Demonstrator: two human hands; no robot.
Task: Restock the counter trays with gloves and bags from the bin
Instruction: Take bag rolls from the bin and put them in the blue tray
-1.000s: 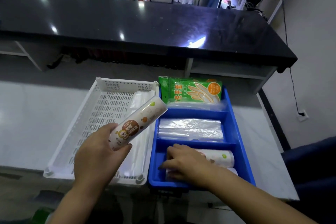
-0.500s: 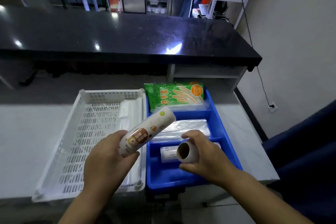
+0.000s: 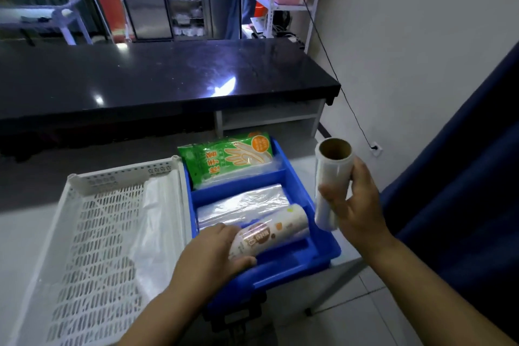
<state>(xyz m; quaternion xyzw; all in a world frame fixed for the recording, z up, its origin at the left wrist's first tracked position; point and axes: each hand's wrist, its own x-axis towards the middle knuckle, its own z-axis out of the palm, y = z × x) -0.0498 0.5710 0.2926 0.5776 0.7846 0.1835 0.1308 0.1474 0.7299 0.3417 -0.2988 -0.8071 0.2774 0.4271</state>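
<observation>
Both hands are busy, and each one is holding a roll. The left hand (image 3: 207,258) is wrapping its fingers round the near end of a printed roll (image 3: 269,230). That roll is lying slanted in the front part of the blue tray (image 3: 295,270). Its far end is poking toward the middle part, where a flat stack of clear bags (image 3: 241,202) is sitting. The right hand (image 3: 356,202) is gripping a see-through roll (image 3: 332,177) with a brown tube (image 3: 332,149) inside. That roll is standing almost upright in the air, just past the right wall of the blue tray, and it is not touching the tray. A green pack of gloves (image 3: 227,157) is leaning in the back part of the blue tray. A white basket (image 3: 92,233) is sitting just left of the blue tray on the counter (image 3: 16,222), with thin clear plastic (image 3: 157,222) lying in it.

It looks like the left hand is putting the printed roll down in the front part. To do this well, the roll should be turning until it is lying flat along that part, not across the little wall. Then the fingers should be letting go softly, so nothing is rolling away. The see-through roll probably needs room too, so the printed roll should be going to one side.
</observation>
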